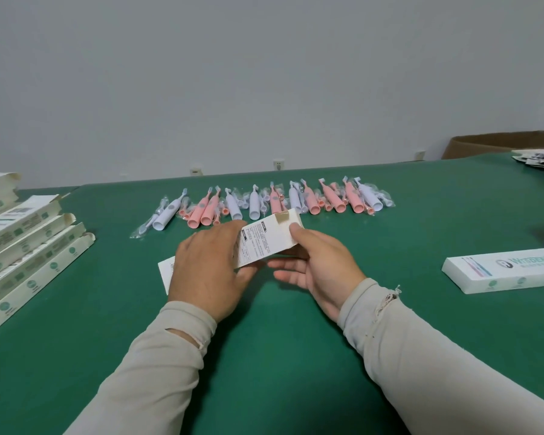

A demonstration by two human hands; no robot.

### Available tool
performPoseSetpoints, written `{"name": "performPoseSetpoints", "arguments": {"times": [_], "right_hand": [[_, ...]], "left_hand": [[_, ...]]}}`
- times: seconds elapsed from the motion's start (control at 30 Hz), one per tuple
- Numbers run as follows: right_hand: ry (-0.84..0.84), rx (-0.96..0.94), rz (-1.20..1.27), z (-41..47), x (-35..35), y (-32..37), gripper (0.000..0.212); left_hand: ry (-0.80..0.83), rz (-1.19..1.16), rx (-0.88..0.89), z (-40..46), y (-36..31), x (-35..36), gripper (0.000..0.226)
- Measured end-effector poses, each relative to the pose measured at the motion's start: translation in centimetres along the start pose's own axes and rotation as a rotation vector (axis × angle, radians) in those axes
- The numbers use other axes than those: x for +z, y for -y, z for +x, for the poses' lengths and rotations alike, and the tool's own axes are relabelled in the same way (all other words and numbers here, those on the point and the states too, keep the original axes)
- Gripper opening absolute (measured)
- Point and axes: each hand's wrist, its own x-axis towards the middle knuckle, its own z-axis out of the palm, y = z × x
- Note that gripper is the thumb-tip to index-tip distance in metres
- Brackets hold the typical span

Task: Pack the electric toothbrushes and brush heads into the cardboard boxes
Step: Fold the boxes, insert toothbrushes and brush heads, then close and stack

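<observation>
I hold a long white cardboard box (269, 240) over the middle of the green table (280, 324), its printed side up and its far end lifted. My left hand (209, 271) covers and grips the box's near part. My right hand (314, 265) pinches the far end, thumb on top by a folded flap. Behind the box lies a row of pink and white electric toothbrushes (274, 202) with bagged brush heads (145, 229) among them.
Several open white boxes (29, 246) are stacked at the left edge. A shut printed box (503, 274) lies at the right. Papers (540, 160) and a brown carton (500, 144) sit at the far right corner. A wall stands behind the table.
</observation>
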Motion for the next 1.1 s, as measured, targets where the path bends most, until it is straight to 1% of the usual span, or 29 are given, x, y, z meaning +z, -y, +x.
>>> {"name": "performPoseSetpoints", "arguments": {"times": [0.07,0.1,0.13,0.2,0.27,0.3,0.37,0.47,0.6,0.83,0.93,1.0,1.03,1.1], "right_hand": [[0.005,-0.039,0.007,0.1,-0.1,0.1,0.013],[-0.005,-0.084,-0.035,0.1,-0.1,0.1,0.014],[-0.027,-0.159,-0.132,0.1,-0.2,-0.1,0.022],[-0.094,-0.39,-0.453,0.1,-0.6,-0.2,0.035],[-0.108,-0.584,-0.752,0.0,-0.9,-0.1,0.04],[-0.093,-0.627,-0.844,0.1,-1.1,-0.1,0.038],[-0.048,-0.617,-0.912,0.2,-1.4,-0.1,0.034],[0.024,-0.488,-0.829,0.3,-1.9,-0.2,0.049],[0.099,-0.374,-0.839,0.4,-2.4,0.4,0.063],[0.165,-0.314,-0.877,0.7,-3.0,0.7,0.067],[0.177,-0.296,-0.858,0.9,-3.3,0.4,0.068],[0.122,-0.283,-0.807,1.7,-3.9,1.3,0.063],[0.038,-0.291,-0.771,2.5,-4.4,2.1,0.057],[-0.23,-0.33,-0.753,5.1,-5.9,4.4,0.041]], "left_hand": [[-0.003,-0.003,-0.017,0.0,0.3,-0.1,0.045],[-0.007,-0.001,-0.024,0.0,0.4,-0.1,0.044],[-0.011,0.0,-0.032,0.0,0.4,-0.1,0.044],[-0.005,0.009,-0.053,0.0,0.4,-0.1,0.044],[0.0,0.023,-0.071,-0.1,0.4,-0.1,0.044],[0.0,0.026,-0.079,-0.1,0.5,0.0,0.044],[0.014,0.032,-0.085,-0.1,0.5,0.0,0.045],[0.048,0.033,-0.074,-0.1,0.4,0.1,0.044],[0.063,0.013,-0.067,-0.2,0.4,0.0,0.044],[0.087,0.025,-0.063,-0.2,0.3,-0.1,0.045],[0.123,0.066,-0.062,-0.1,0.3,-0.1,0.046],[0.126,0.103,-0.085,-0.1,0.3,-0.2,0.047],[0.117,0.118,-0.105,-0.1,0.3,-0.2,0.048],[0.095,0.145,-0.152,0.0,0.4,0.0,0.053]]}}
